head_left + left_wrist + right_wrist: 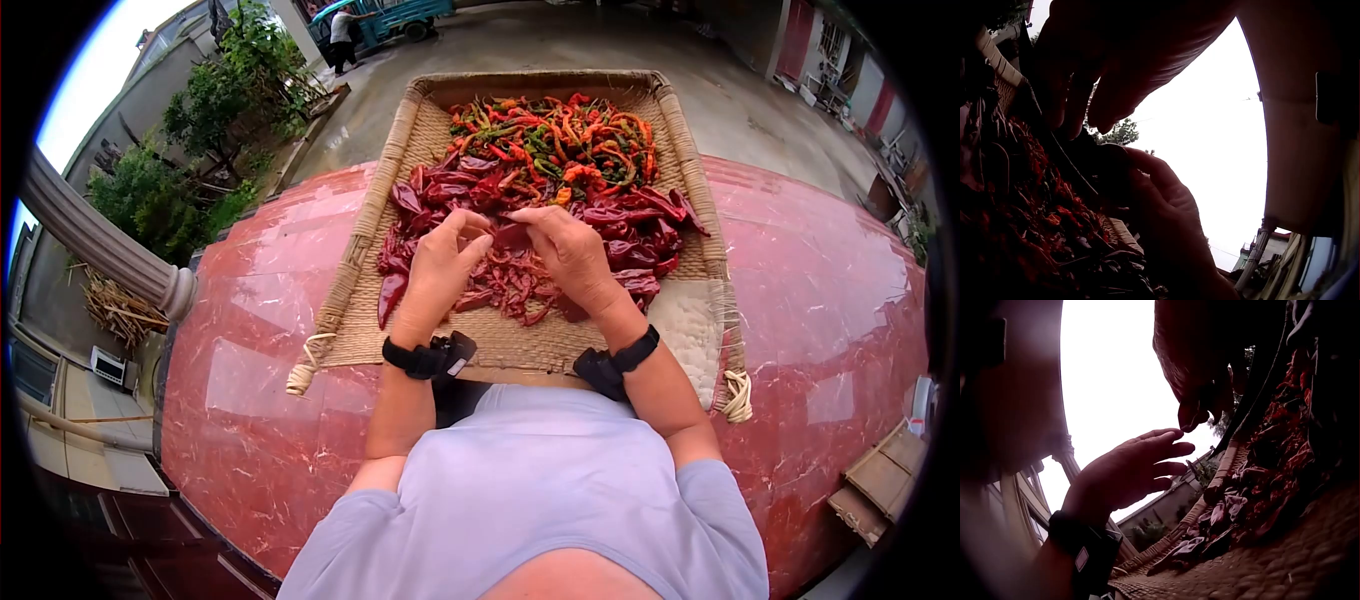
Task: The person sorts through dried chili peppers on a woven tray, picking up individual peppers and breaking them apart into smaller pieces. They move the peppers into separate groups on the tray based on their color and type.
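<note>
"Head view: where is the dark red pepper [512,238]?"

"Between your two hands, over the woven tray [362,338], just under your right fingertips."

"And the hands themselves?"

"Your right hand [572,250] pinches that pepper with thumb and bent fingers, though both wrist views are too dark to show its outline well. Your left hand [443,260] faces it, fingers loosely extended in the right wrist view; whether your left fingertips touch the pepper, I can't tell."

"What lies around them?"

"Beneath your hands, small shrivelled red peppers [490,285]. Larger glossy peppers [650,240] lie to both sides of those, and a heap of thin orange, red and green peppers [560,150] covers the tray's far end. A pale patch [685,320] marks its near right corner."

"Farther out?"

"Black straps [404,357] ring your wrists. Red tiles [270,370] spread on either side of the tray. Beyond, you have green bushes [220,115] at left and a person [342,38] beside a blue vehicle [375,30]."
</note>
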Action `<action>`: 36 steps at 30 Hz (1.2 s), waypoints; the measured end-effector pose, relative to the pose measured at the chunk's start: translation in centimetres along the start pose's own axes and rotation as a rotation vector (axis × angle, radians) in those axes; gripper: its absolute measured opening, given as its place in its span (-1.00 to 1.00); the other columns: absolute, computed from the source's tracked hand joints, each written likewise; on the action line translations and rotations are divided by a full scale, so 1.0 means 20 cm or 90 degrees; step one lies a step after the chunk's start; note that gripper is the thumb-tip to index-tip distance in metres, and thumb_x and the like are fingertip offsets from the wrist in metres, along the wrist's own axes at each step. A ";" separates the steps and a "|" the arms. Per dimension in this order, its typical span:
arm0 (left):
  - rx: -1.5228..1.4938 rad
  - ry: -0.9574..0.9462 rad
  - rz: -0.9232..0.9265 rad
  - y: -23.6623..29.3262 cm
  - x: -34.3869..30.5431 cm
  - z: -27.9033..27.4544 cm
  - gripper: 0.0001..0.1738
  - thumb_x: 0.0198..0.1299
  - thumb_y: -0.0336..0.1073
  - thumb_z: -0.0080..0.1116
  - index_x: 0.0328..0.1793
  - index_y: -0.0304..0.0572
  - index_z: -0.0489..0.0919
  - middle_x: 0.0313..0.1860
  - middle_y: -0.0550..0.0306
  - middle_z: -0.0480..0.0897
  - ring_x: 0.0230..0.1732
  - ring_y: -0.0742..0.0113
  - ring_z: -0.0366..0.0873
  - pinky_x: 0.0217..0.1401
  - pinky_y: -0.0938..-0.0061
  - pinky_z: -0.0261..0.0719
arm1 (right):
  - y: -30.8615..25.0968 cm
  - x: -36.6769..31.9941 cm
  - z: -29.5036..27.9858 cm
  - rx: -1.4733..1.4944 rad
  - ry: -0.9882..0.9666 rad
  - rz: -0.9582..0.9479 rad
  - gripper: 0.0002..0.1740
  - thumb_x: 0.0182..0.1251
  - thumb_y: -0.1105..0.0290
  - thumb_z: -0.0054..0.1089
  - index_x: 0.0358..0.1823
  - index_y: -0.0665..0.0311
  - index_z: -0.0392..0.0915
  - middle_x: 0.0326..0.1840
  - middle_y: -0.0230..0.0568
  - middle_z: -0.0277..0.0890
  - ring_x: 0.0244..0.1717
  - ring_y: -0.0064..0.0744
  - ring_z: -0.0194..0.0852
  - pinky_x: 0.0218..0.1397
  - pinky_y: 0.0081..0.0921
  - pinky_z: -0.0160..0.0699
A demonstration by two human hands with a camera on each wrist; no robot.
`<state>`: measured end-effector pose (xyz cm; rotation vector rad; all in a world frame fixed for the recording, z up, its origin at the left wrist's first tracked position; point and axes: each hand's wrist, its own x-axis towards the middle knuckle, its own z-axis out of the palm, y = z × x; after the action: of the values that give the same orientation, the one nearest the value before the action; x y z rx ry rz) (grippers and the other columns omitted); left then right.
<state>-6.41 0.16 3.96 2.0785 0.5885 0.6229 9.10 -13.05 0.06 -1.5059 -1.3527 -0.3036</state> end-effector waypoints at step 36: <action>0.022 -0.062 0.139 -0.07 0.00 0.11 -0.79 0.29 -0.52 0.29 0.03 -0.37 0.62 -0.18 0.08 0.70 -0.16 0.41 0.64 -0.08 0.47 0.60 | 0.01 -0.01 -0.01 0.161 -0.156 0.075 -0.67 0.37 0.47 0.33 0.16 0.25 0.62 0.01 -0.08 0.69 -0.01 -0.19 0.72 0.05 -0.35 0.68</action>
<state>-5.20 -0.40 1.62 2.2094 0.3207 0.6350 9.24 -13.26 -0.02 -1.4343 -1.4258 0.1284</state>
